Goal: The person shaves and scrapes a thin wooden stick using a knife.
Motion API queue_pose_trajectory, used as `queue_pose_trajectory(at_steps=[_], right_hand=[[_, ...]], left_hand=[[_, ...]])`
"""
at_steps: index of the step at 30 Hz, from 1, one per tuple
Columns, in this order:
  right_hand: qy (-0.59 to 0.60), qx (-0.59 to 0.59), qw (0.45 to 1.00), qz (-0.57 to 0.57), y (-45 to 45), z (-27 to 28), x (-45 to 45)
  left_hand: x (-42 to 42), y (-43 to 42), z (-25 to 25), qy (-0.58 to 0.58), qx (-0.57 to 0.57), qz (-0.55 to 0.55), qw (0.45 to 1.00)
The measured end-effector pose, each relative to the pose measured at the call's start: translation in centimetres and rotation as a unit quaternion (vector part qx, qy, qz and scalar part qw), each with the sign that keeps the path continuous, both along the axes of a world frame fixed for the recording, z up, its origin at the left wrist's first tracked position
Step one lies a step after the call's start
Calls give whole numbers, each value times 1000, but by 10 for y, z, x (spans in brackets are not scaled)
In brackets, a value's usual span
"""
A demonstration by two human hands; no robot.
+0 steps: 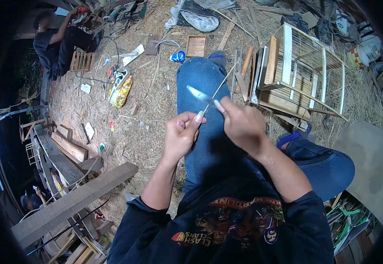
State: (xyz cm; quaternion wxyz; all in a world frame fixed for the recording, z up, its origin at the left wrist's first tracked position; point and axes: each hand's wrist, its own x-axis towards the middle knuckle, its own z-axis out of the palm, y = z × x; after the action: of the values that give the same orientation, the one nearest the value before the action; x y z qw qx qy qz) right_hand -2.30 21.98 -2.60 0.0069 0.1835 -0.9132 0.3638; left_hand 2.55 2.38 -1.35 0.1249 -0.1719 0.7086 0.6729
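Above my thigh in jeans, my left hand (181, 134) pinches the lower end of a thin wooden stick (225, 80), which slants up to the right. My right hand (245, 127) is closed round the handle of a knife (199, 94). The knife's blade points up and left and crosses the stick just above my left fingertips. Whether the edge touches the stick cannot be told.
A wooden slatted cage (299, 72) stands at the right. A small wooden box (196, 45) and a blue cup (177, 56) lie ahead. One person (57, 42) sits at upper left. A thick beam (75, 204) crosses the lower left.
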Motion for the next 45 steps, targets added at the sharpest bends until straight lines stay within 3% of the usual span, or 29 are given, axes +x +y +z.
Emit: queue_pose_trajectory(at_steps=[4,22,23,24,26,30,32,36,42,45], right_hand=[[57,14,998,24,-3,-2,8],[-27,-38,999,5,-2,-3,7],[36,29,999,13,-8,-5,21],[33,-29,999,6,-12,-1,26],[41,15,999,-18,-8,9,23],[12,-19,999,-26,-4,-6,10],[59,34,998,16,-9,0,26],[2,-15,1000,-18,2,-5,3],[-13,-15,999,27,-1,4,6],[-77,-12,997,18,1,3,1]], left_hand=[[-2,1,3,-8,3,0,1000],[1,1,-4,-7,17,12,1000],[0,2,-5,-3,25,13,1000],[1,2,-4,-3,25,11,1000],[1,3,-2,0,4,14,1000],[1,2,-3,1,16,12,1000],[0,2,-4,9,12,8,1000],[1,-1,-3,-4,6,0,1000],[-2,-7,8,-34,8,-24,999],[6,-18,14,-54,23,-49,997]])
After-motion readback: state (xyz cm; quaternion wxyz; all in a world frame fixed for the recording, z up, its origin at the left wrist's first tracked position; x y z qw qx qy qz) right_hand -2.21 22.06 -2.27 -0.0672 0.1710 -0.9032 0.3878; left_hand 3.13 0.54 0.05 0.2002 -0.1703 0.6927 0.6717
